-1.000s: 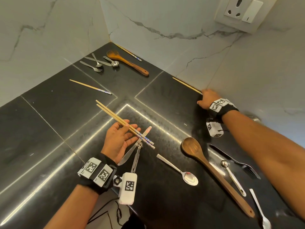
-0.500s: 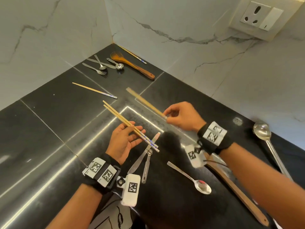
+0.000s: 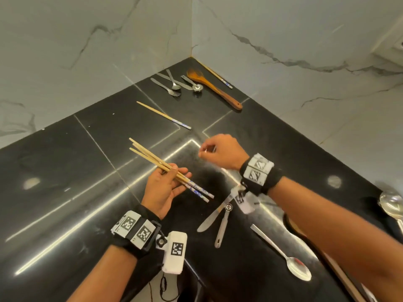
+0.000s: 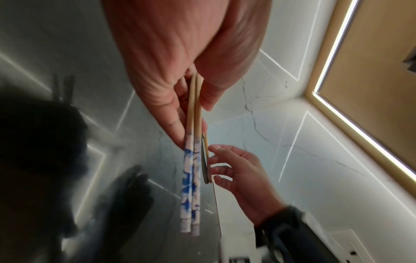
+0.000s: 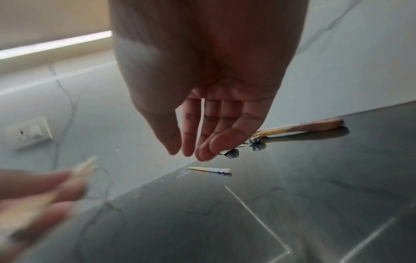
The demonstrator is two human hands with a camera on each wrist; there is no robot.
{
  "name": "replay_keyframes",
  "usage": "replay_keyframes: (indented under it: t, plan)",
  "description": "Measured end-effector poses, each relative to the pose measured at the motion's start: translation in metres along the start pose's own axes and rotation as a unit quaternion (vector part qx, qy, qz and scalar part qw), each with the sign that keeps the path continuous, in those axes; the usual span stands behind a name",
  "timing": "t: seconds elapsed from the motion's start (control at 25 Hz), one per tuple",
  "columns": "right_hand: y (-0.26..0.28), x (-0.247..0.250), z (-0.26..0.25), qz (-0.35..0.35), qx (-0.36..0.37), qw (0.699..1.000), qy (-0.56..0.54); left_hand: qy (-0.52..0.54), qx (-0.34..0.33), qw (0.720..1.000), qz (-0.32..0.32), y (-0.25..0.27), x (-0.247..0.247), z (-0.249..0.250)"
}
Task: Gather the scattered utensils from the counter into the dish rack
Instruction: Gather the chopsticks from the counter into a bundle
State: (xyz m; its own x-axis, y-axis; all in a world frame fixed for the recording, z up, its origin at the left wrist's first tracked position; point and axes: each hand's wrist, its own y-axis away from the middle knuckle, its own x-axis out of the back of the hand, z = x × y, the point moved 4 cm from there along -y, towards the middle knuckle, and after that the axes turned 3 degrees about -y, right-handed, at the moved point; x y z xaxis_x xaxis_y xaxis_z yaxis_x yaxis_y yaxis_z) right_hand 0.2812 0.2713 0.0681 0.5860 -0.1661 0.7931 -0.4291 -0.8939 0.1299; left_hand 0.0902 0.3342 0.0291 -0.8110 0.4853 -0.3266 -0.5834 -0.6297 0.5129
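Note:
My left hand [image 3: 165, 186] hovers palm up over the black counter [image 3: 65, 182] and grips three wooden chopsticks [image 3: 152, 159] with blue-and-white ends [image 4: 190, 179]. My right hand [image 3: 220, 151] floats just to their right, fingers relaxed and empty in the right wrist view [image 5: 202, 133]. One loose chopstick [image 3: 163, 115] lies on the counter beyond both hands. Another chopstick [image 3: 217, 76] lies along the back wall. No dish rack is in view.
In the far corner lie a wooden spoon [image 3: 214, 89], a fork [image 3: 166, 87], a spoon [image 3: 173, 80] and a measuring spoon [image 3: 194, 83]. Near my right forearm lie a butter knife [image 3: 212, 216], a second measuring spoon [image 3: 222, 227], a steel spoon [image 3: 281, 251] and a ladle [image 3: 392, 205].
My right hand picked a chopstick from beside the wall, carried it left and let it go into my left hand. The left hand now holds three chopsticks instead of two.

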Motion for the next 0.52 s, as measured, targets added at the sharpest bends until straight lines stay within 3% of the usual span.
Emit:
replay_keyframes:
  t: [0.24,0.4,0.52]
  plan:
    - [-0.139,-0.026,-0.009,-0.048,0.023,0.982,0.184,0.001,-0.015,0.998,0.066,0.001,0.048,0.014]
    - [-0.168,-0.044,-0.014,-0.056,-0.019,0.976,0.207,0.014,-0.017,0.997,0.08,0.0,0.063,0.016]
    - [-0.159,-0.04,-0.005,-0.064,-0.047,0.98,0.181,0.013,-0.011,0.998,0.065,0.0,0.061,0.016]
